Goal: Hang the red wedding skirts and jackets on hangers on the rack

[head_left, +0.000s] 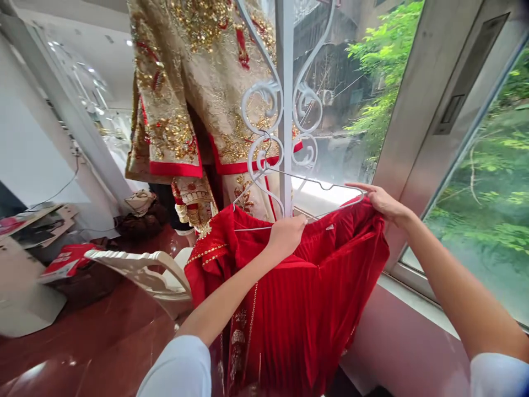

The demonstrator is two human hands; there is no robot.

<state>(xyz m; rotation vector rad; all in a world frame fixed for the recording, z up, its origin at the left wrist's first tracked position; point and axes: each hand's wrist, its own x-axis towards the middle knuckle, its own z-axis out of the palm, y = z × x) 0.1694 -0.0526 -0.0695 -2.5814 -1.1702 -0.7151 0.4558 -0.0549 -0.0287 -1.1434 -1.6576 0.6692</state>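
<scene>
A red pleated skirt (289, 309) with gold beaded trim hangs from a thin metal wire hanger (306, 179) in front of me. My left hand (287, 238) is closed round the hanger's lower bar near its middle, by the waistband; its fingertips are partly hidden. At the hanger's right end, my right hand (379, 202) pinches the skirt's waistband, its index finger stretched along the wire. The left side of the waistband sits over the hanger's left end. The hanger's hook rises beside a white scrolled metal stand (285, 110).
Gold-sequined, red-edged garments (173, 110) hang behind the stand. A cream chair (144, 270) stands to the left on the red floor. A metal-framed window (417, 110) and its sill lie close on the right. Bags and a red package (64, 262) are at far left.
</scene>
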